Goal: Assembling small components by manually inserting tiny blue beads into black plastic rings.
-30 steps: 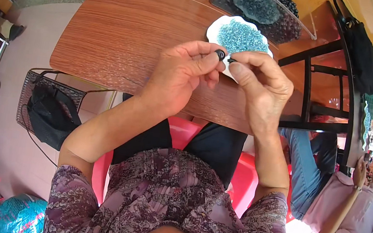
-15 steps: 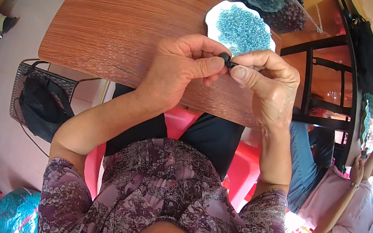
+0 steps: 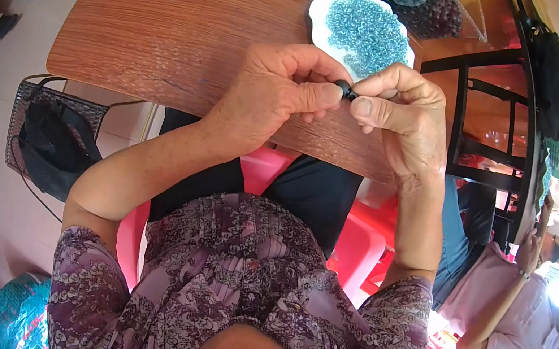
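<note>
Between my two hands is a small black rounded piece (image 3: 345,89), too small and too covered by fingers to name its kind. My left hand (image 3: 287,82) is closed, pinching its left side between thumb and forefinger. From the other side, thumb and forefinger of my right hand (image 3: 401,110) pinch a narrow black part (image 3: 353,95) that meets the rounded piece. Just beyond my fingertips stands a white scalloped dish (image 3: 324,17) heaped with small clear blue-grey rings or beads (image 3: 366,33).
Both hands are above a brown wood-grain table (image 3: 171,26). A clear-sided box (image 3: 437,13) of dark pieces sits at the far right. A black metal frame (image 3: 459,108) stands right of the table. A woven chair (image 3: 55,135) holds a black bag at left. Another person (image 3: 504,305) sits at right.
The table and dish appear slightly higher and shifted left in the picture. My fingers have turned a little around the black piece, and both hands keep their pinch.
</note>
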The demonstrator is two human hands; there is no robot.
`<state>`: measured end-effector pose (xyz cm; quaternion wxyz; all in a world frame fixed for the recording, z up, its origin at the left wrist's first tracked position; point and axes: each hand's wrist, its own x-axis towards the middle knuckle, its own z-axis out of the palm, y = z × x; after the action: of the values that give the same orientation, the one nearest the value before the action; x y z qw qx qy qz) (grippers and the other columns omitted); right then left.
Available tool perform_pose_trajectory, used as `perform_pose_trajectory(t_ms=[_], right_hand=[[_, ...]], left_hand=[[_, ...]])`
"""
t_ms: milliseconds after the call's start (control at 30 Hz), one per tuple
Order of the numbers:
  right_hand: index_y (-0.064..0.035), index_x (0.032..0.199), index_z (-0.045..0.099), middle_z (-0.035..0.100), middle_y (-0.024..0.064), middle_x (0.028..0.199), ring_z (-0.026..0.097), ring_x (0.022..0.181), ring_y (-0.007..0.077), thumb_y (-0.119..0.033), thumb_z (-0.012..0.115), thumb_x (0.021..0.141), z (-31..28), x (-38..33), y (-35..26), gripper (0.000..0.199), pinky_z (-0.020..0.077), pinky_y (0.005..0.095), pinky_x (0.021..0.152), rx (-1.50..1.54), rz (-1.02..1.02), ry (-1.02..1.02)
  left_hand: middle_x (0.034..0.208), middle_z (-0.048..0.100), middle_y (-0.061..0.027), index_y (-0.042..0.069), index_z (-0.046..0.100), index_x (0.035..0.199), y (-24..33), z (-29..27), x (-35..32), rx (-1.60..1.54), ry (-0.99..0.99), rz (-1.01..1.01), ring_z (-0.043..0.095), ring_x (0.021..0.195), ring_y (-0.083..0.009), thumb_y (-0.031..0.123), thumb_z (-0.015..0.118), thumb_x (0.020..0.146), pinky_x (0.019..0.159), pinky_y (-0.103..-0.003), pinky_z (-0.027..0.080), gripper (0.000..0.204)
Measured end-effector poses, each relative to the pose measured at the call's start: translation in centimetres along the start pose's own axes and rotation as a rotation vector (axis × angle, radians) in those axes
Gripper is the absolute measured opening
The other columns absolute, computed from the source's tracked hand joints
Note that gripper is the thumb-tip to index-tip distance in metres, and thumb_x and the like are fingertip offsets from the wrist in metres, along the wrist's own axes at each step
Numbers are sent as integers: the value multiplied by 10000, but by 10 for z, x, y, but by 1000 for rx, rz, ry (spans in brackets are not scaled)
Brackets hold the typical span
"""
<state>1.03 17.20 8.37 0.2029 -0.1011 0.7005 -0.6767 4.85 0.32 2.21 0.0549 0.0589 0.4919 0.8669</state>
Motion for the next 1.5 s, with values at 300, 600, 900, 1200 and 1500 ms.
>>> perform_pose_trajectory(t_ms=[300,600,900,1200,1500], right_hand=[[33,730,623,618,104,633,524,497,116,15,710,680,-5,3,-3,102,412,213,458,-43,182,-28],[28,905,649,627,74,681,538,550,87,43,693,677,2,2,6,233,404,192,492,53,88,-7],[43,1110,586,654,116,761,579,558,109,-82,699,727,-13,6,8,419,440,178,479,-81,120,-270],[59,1033,620,641,103,714,566,555,90,-88,668,765,-2,5,9,309,450,178,490,-34,105,-264],[47,942,637,644,79,703,562,569,76,13,626,758,1,1,9,187,431,173,499,-137,32,-263]], left_hand=[[775,615,-19,-7,632,959,-8,-1,-2,123,-65,43,530,645,-54,88,647,811,594,-191,449,177],[706,592,-26,-34,610,931,-5,-2,-2,64,-46,-101,527,613,-65,66,610,812,553,-204,444,155],[680,599,-67,-62,598,927,-5,-2,-3,-95,-63,-226,557,537,-96,66,620,816,487,-206,460,171],[698,617,-101,-89,593,924,-10,-8,3,-254,-137,-195,569,533,-127,58,602,824,490,-227,475,178],[708,627,-108,-78,599,919,-6,-8,-1,-217,-161,-207,576,526,-129,44,607,813,487,-232,479,162]])
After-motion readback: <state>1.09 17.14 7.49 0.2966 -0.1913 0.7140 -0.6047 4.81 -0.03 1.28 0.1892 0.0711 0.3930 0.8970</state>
